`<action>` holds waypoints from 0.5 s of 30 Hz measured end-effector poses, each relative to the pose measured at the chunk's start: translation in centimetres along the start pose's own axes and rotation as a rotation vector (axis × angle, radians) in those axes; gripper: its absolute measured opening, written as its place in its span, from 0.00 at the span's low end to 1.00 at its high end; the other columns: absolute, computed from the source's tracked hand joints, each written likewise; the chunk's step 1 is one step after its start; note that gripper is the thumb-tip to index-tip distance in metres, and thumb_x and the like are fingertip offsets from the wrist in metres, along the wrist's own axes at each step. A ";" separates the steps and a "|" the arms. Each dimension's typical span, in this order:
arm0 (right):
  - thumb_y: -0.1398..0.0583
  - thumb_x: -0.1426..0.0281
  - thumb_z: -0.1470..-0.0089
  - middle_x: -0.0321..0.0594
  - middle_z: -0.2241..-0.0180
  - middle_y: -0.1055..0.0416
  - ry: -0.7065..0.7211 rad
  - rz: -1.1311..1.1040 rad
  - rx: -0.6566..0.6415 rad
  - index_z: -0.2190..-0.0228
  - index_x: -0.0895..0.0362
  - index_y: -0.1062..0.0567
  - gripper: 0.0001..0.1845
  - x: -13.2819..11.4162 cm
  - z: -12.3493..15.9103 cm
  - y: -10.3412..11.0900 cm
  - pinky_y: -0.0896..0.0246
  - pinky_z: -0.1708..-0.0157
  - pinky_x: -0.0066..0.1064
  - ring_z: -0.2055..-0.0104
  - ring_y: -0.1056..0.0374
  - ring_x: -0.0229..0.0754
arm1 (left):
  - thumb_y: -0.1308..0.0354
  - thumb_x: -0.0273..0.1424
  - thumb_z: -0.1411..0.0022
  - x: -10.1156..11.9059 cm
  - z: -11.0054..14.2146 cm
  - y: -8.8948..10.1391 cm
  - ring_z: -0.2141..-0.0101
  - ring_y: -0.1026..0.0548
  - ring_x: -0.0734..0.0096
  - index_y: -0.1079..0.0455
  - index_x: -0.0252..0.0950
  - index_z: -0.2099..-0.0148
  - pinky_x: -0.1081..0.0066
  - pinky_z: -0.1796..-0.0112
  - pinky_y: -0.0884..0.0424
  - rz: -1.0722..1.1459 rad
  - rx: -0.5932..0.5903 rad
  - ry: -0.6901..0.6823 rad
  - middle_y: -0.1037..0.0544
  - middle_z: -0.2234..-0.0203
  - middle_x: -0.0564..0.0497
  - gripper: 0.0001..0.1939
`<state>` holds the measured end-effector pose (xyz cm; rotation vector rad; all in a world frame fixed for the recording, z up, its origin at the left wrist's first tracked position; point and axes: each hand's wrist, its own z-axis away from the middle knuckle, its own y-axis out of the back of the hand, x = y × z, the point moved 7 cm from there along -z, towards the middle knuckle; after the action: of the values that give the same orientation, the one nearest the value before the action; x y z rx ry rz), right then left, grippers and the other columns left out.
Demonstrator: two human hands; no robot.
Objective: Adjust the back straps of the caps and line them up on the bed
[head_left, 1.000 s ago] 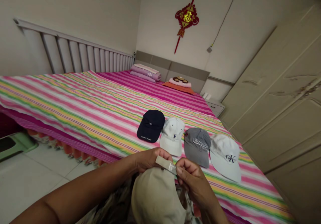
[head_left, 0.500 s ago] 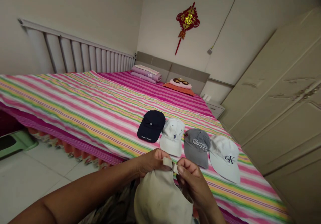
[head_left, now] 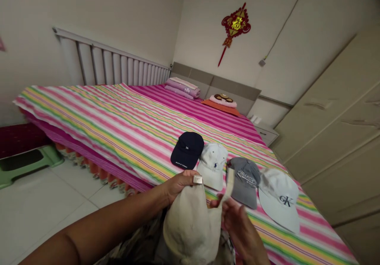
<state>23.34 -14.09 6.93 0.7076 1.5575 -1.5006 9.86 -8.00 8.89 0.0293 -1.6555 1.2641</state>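
Cream cotton cap [head_left: 190, 227] held above the striped bedspread [head_left: 89, 118]
Cap clamped by the left hand [head_left: 181, 186] below its metal buckle [head_left: 197, 179]; strap [head_left: 228, 184] free, right hand [head_left: 239, 227] hold unclear; a loosened pinch could drop it onto the grey cap [head_left: 247, 186]

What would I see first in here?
The pink striped bedspread fills the middle, with a row of caps on it, from a navy cap to a white CK cap. A red-and-gold knot ornament hangs above. Below, the left hand holds a beige cap, the right hand at its strap.
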 end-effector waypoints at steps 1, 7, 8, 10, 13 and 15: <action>0.39 0.52 0.60 0.44 0.70 0.27 -0.055 0.021 -0.048 0.64 0.57 0.27 0.25 1.2 0.1 -0.4 0.39 0.68 0.37 0.67 0.33 0.47 | 0.33 0.32 0.67 0.1 -0.1 0.3 0.88 0.38 0.81 0.34 0.30 0.80 0.78 0.84 0.42 0.021 0.024 -0.008 0.33 0.89 0.55 0.14; 0.32 0.63 0.71 0.40 0.73 0.24 -0.054 -0.133 0.047 0.74 0.52 0.23 0.16 3.4 0.2 -0.9 0.37 0.65 0.42 0.69 0.30 0.50 | 0.33 0.29 0.67 0.7 -0.7 3.3 0.85 0.34 0.78 0.32 0.32 0.77 0.76 0.77 0.37 0.101 0.168 -0.041 0.30 0.87 0.57 0.12; 0.32 0.63 0.71 0.39 0.74 0.24 -0.041 -0.158 0.082 0.76 0.52 0.23 0.13 3.1 0.0 -0.9 0.37 0.64 0.43 0.70 0.29 0.50 | 0.33 0.31 0.65 0.2 -0.7 3.8 0.83 0.32 0.76 0.31 0.32 0.76 0.74 0.75 0.36 0.109 0.158 0.010 0.28 0.85 0.56 0.13; 0.33 0.63 0.68 0.38 0.77 0.24 -0.017 -0.169 0.109 0.79 0.51 0.23 0.09 2.2 -0.4 -1.5 0.37 0.63 0.46 0.69 0.29 0.50 | 0.35 0.37 0.61 -1.0 -0.5 4.9 0.79 0.29 0.71 0.30 0.31 0.74 0.71 0.70 0.35 0.140 0.102 0.131 0.26 0.82 0.52 0.15; 0.34 0.61 0.68 0.40 0.77 0.24 0.034 -0.140 0.082 0.79 0.51 0.24 0.09 0.6 -1.0 -2.6 0.38 0.60 0.48 0.65 0.30 0.53 | 0.40 0.44 0.55 -2.8 0.6 6.9 0.76 0.28 0.69 0.30 0.30 0.72 0.69 0.66 0.35 0.160 0.024 0.196 0.24 0.79 0.49 0.18; 0.35 0.59 0.67 0.41 0.76 0.24 0.077 -0.114 0.069 0.77 0.51 0.23 0.11 -0.4 -1.4 -3.0 0.40 0.58 0.49 0.62 0.31 0.54 | 0.43 0.44 0.51 -4.3 1.8 8.5 0.72 0.27 0.68 0.29 0.31 0.69 0.70 0.64 0.36 0.155 0.006 0.210 0.24 0.77 0.48 0.19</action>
<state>20.72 -13.00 8.67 0.7343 1.6338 -1.6352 6.16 -7.67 -0.03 -0.2247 -1.4953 1.3393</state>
